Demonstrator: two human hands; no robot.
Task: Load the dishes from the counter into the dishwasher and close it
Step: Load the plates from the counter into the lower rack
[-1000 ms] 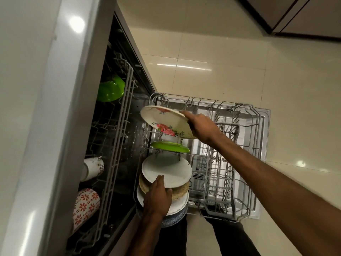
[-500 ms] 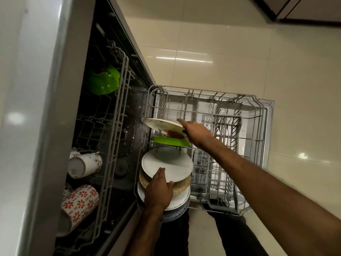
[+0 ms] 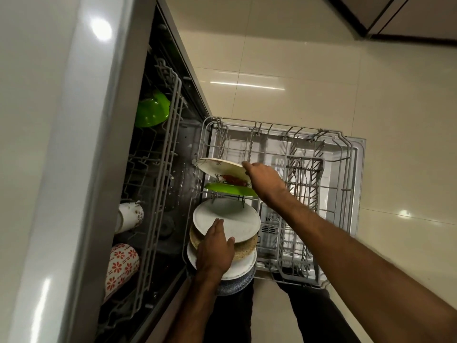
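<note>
The floral plate (image 3: 220, 167) is gripped at its right rim by the right hand (image 3: 265, 180) among the tines at the left of the lower rack (image 3: 346, 154), just beyond the green plate (image 3: 227, 189). The near stack of plates (image 3: 230, 219) is steadied under the flat-lying fingers of the left hand (image 3: 214, 251), so it could be slid loose; a missed slot could tip the floral plate over. No writing can be read

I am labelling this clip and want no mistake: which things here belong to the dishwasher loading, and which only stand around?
Part of the job:
floral plate in the right hand
green plate standing in the lower rack
plate stack under the left hand
green bowl, white mug and flowered mug in the upper rack

Only around:
tiled floor
cabinet
</note>
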